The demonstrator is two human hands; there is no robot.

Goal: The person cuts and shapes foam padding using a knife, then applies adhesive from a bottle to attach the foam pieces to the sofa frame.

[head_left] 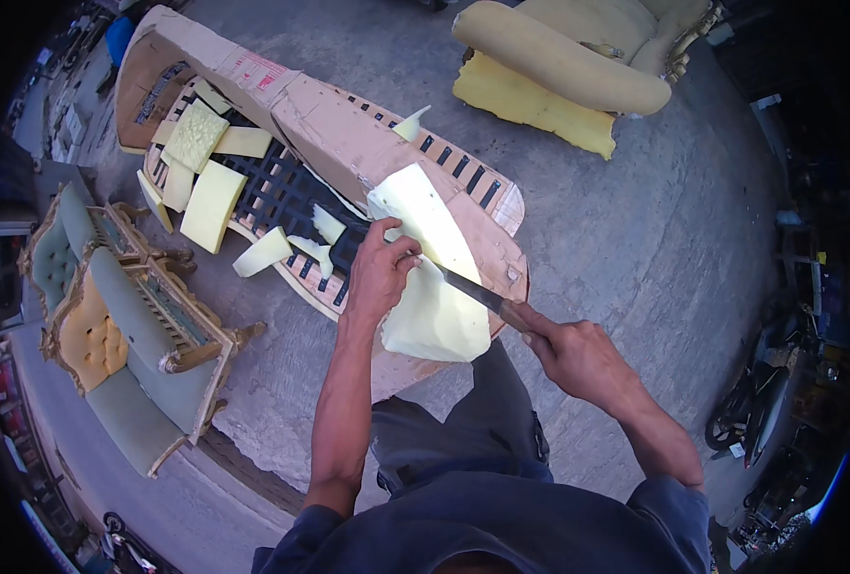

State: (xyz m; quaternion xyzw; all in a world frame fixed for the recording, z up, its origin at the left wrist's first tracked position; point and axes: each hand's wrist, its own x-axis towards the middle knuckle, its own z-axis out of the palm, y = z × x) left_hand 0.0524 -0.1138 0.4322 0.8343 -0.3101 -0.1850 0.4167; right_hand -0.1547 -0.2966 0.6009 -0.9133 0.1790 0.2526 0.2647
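Note:
A pale cream foam piece lies on the cardboard-covered end of a long furniture frame. My left hand has its fingers curled on the foam's left side, pinching it near the knife tip. My right hand grips a long knife by its handle, with the blade angled up-left across the foam toward my left fingers. Several cut foam pieces and scraps lie on the frame's black webbing to the left.
Ornate pale-green sofas with gilt frames stand on the left. At top right, a beige upholstered piece has a yellow foam sheet beside it. A motorbike is at the right rim, on the concrete floor.

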